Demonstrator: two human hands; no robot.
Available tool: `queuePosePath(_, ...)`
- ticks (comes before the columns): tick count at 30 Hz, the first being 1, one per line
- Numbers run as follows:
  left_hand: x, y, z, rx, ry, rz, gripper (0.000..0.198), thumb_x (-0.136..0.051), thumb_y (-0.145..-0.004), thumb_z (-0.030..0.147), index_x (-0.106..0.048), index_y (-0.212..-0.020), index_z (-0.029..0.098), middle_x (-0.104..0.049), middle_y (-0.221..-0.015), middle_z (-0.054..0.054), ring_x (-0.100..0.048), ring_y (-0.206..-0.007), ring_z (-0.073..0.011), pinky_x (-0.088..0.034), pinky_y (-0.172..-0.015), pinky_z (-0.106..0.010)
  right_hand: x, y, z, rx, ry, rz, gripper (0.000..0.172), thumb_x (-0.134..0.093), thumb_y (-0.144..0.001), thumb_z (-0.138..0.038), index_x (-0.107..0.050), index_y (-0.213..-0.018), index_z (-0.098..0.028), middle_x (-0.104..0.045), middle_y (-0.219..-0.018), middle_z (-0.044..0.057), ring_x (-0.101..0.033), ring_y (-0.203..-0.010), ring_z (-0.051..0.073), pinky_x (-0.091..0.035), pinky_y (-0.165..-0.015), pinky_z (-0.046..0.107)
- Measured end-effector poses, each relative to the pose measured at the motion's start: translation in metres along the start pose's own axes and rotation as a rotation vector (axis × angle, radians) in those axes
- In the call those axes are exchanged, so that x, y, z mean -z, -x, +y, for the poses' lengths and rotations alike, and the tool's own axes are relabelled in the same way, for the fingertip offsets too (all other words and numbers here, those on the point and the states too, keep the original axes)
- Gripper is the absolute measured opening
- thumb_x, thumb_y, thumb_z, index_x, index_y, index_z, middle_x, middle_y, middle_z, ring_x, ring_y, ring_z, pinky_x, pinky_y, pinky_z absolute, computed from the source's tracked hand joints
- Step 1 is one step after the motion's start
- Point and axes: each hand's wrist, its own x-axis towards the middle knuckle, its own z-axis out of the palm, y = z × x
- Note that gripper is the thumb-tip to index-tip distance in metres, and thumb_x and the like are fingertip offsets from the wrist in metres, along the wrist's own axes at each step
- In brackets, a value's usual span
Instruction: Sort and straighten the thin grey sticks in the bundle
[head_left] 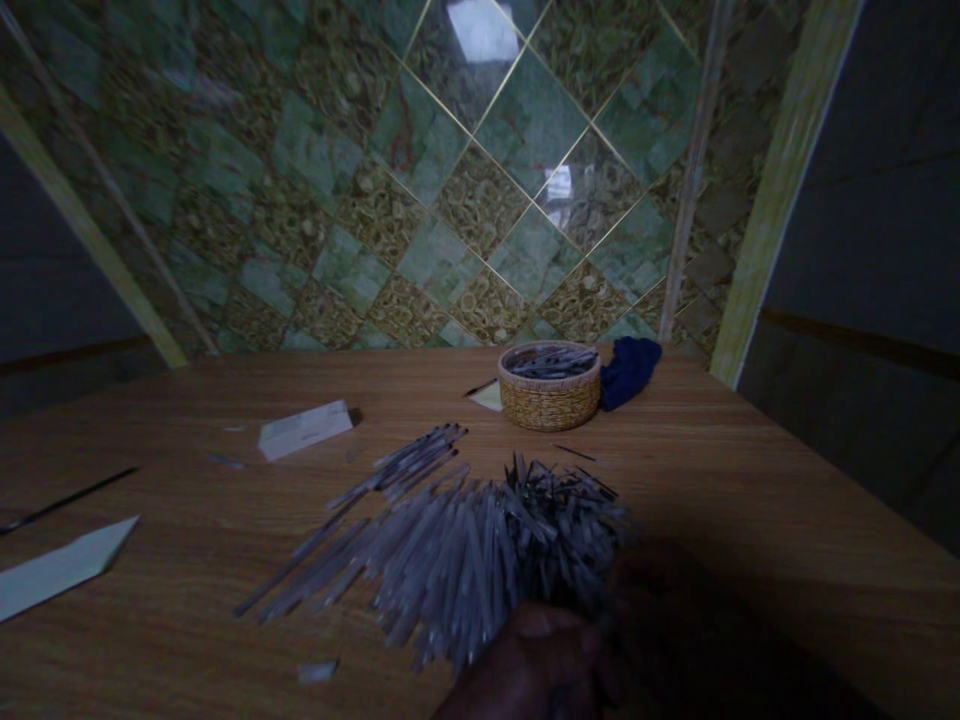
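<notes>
A thick bundle of thin grey sticks [480, 550] fans out over the wooden table [750, 480] just in front of me. At the bottom edge my left hand [536, 665] is curled against the near end of the bundle. Beside it my right hand [667, 610], very dark in shadow, wraps the bundle's right side. A smaller loose group of the same sticks [409, 465] lies flat just beyond the bundle. A round woven basket [550, 402] with several sticks in it stands further back.
A dark blue cloth [628, 368] lies right of the basket. White paper pieces lie on the left: a folded one [304, 430] and a pointed strip [60, 565]. A small cream scrap [487, 396] touches the basket. Green patterned tiles [450, 180] lie beyond the table.
</notes>
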Motion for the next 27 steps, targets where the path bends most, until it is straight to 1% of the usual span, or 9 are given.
queuePosePath(4, -0.002, -0.001, 0.002, -0.007, 0.071, -0.011, 0.047, -0.061, -0.067, 0.057, -0.065, -0.059, 0.010, -0.048, -0.038, 0.001, -0.034, -0.033, -0.0067, -0.015, -0.036, -0.022, 0.000, 0.000, 0.005, 0.031, -0.088, -0.005, 0.024, -0.063, -0.068, -0.037, -0.052, -0.077, -0.018, -0.058, -0.054, -0.002, -0.052, -0.045, 0.010, -0.036, -0.044, 0.019)
queuePosePath(7, -0.003, -0.001, 0.002, -0.010, 0.120, -0.001, 0.043, -0.063, -0.068, 0.053, -0.067, -0.062, 0.010, -0.049, -0.038, 0.001, -0.034, -0.032, -0.0066, -0.016, -0.035, -0.020, 0.001, -0.004, 0.010, 0.051, -0.109, 0.012, 0.024, -0.063, -0.069, -0.036, -0.052, -0.080, -0.018, -0.060, -0.055, -0.002, -0.052, -0.044, 0.010, -0.035, -0.042, 0.019)
queuePosePath(11, 0.001, 0.002, 0.009, 0.004, 0.311, 0.034, 0.043, -0.063, -0.071, 0.051, -0.070, -0.073, 0.008, -0.056, -0.044, -0.003, -0.043, -0.036, -0.0073, -0.025, -0.036, -0.018, 0.004, -0.012, 0.011, 0.066, -0.147, 0.082, 0.025, -0.065, -0.068, -0.038, -0.053, -0.076, -0.017, -0.055, -0.053, -0.004, -0.049, -0.043, 0.009, -0.034, -0.042, 0.019)
queuePosePath(15, 0.007, 0.008, 0.024, 0.018, 0.638, -0.084, 0.046, -0.061, -0.073, 0.050, -0.069, -0.095, 0.010, -0.066, -0.055, -0.010, -0.054, -0.039, -0.0106, -0.030, -0.035, -0.015, -0.001, -0.012, -0.002, 0.131, -0.213, 0.205, 0.028, -0.065, -0.069, -0.042, -0.053, -0.067, -0.017, -0.051, -0.053, -0.005, -0.046, -0.045, 0.008, -0.036, -0.045, 0.020)
queuePosePath(18, 0.009, 0.011, 0.029, -0.095, 0.724, 0.013, 0.031, -0.068, -0.069, 0.030, -0.069, -0.095, 0.011, -0.070, -0.068, -0.013, -0.062, -0.052, -0.0131, -0.040, -0.044, -0.015, -0.009, -0.007, -0.014, 0.163, -0.215, 0.285, 0.032, -0.059, -0.073, -0.050, -0.054, -0.066, -0.018, -0.050, -0.052, -0.004, -0.044, -0.043, 0.009, -0.036, -0.043, 0.021)
queuePosePath(19, 0.009, 0.011, 0.028, -0.144, 0.707, 0.051, 0.029, -0.070, -0.066, 0.022, -0.069, -0.094, 0.011, -0.071, -0.071, -0.014, -0.063, -0.055, -0.0136, -0.043, -0.047, -0.017, -0.011, -0.005, -0.017, 0.160, -0.194, 0.281, 0.035, -0.057, -0.074, -0.052, -0.054, -0.065, -0.018, -0.049, -0.049, -0.004, -0.042, -0.041, 0.009, -0.034, -0.041, 0.022)
queuePosePath(21, 0.008, 0.010, 0.026, -0.227, 0.649, 0.099, 0.035, -0.073, -0.061, 0.012, -0.068, -0.095, 0.013, -0.072, -0.076, -0.012, -0.061, -0.055, -0.0133, -0.045, -0.050, -0.019, -0.014, -0.002, -0.021, 0.134, -0.142, 0.244, 0.039, -0.056, -0.074, -0.055, -0.054, -0.061, -0.018, -0.047, -0.044, -0.003, -0.039, -0.037, 0.009, -0.030, -0.038, 0.022)
queuePosePath(23, 0.005, 0.008, 0.024, -0.292, 0.585, 0.149, 0.037, -0.074, -0.061, 0.013, -0.068, -0.097, 0.014, -0.071, -0.074, -0.010, -0.058, -0.051, -0.0115, -0.044, -0.048, -0.020, -0.017, -0.002, -0.020, 0.109, -0.114, 0.218, 0.043, -0.054, -0.073, -0.057, -0.054, -0.059, -0.017, -0.047, -0.042, -0.002, -0.038, -0.035, 0.009, -0.029, -0.037, 0.022)
queuePosePath(27, -0.003, 0.003, 0.023, -0.366, 0.468, 0.343, 0.024, -0.072, -0.068, 0.027, -0.069, -0.087, 0.012, -0.066, -0.058, -0.004, -0.053, -0.042, -0.0085, -0.040, -0.041, -0.017, -0.021, -0.006, -0.011, 0.111, -0.164, 0.205, 0.041, -0.053, -0.075, -0.055, -0.051, -0.059, -0.018, -0.047, -0.041, -0.004, -0.039, -0.035, 0.007, -0.034, -0.040, 0.020)
